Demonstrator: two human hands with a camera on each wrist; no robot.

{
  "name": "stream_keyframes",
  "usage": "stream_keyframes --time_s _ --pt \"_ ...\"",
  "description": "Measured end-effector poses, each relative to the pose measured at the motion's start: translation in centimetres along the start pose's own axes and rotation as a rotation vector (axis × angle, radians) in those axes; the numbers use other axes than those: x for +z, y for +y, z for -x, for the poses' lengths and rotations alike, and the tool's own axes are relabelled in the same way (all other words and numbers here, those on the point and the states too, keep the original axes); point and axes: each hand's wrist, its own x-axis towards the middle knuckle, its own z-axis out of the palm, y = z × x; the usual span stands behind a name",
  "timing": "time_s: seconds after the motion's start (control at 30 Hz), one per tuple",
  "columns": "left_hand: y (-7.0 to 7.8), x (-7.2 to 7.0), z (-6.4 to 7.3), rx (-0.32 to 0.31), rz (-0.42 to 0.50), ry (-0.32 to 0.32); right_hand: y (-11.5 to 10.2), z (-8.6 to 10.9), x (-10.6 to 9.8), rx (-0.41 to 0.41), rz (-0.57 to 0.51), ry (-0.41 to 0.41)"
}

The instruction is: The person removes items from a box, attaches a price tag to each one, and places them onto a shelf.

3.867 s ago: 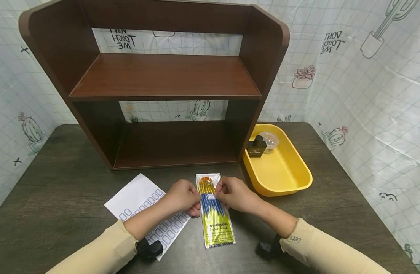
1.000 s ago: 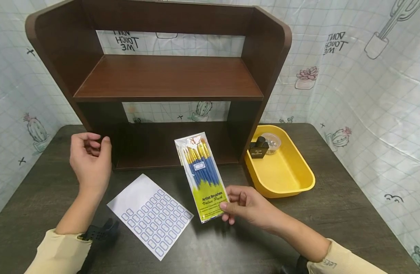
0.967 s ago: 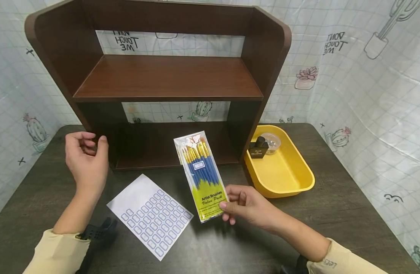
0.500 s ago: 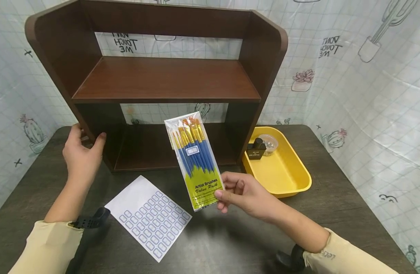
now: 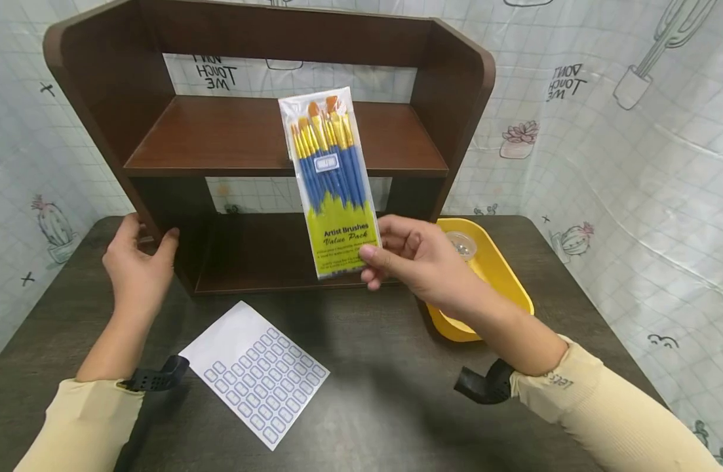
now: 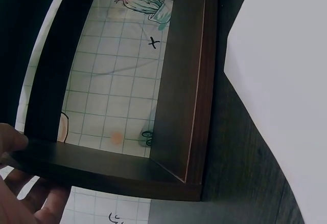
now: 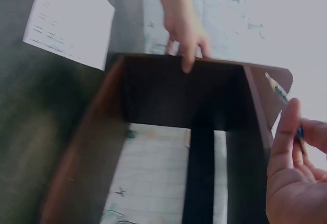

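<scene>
My right hand (image 5: pixel 426 262) pinches a clear-sleeved pack of paintbrushes (image 5: pixel 337 177) by its lower right corner, thumb in front. The pack is raised before the upper board of a dark brown shelf unit (image 5: pixel 219 141), bristles up and leaning slightly left. It carries a small blue-framed label and a green "Artist Brushes" print. In the right wrist view the pack (image 7: pixel 278 88) shows nearly edge-on. My left hand (image 5: pixel 139 269) grips the front edge of the unit's left side panel; in the left wrist view, thumb and fingers lie on opposite sides of that panel (image 6: pixel 102 170).
A white sheet of blue-framed stickers (image 5: pixel 263 380) lies on the dark table (image 5: pixel 361 419), before the shelf unit. Right of the unit stands a yellow tray (image 5: pixel 517 288) with a round clear container (image 5: pixel 463 244), partly hidden by my right hand. Patterned sheeting (image 5: pixel 603 164) hangs behind.
Both hands were at the pack on the table earlier. My left hand has since moved left and taken hold of the side panel, while my right hand has lifted the pack toward the upper board.
</scene>
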Motion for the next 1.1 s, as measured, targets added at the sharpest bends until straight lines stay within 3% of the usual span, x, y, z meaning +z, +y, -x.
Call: stream_keyframes --time_s 0.13,0.37,0.83,1.1 --pt "-0.3 -0.1 -0.1 0.004 -0.005 0.004 -1.8 -2.3 -0.4 0.028 -0.028 0.081" --pt "-0.5 0.0 0.0 0.02 -0.005 -0.001 -4.2 -5.6 -0.7 0.095 -0.193 0.149" --pt "-0.4 -0.1 0.0 0.031 0.0 0.003 -7.1 -10.8 0.1 0.196 -0.169 0.225" --pt "-0.4 -0.2 -0.1 0.047 0.002 0.008 -7.6 -12.1 0.5 0.222 -0.153 0.276"
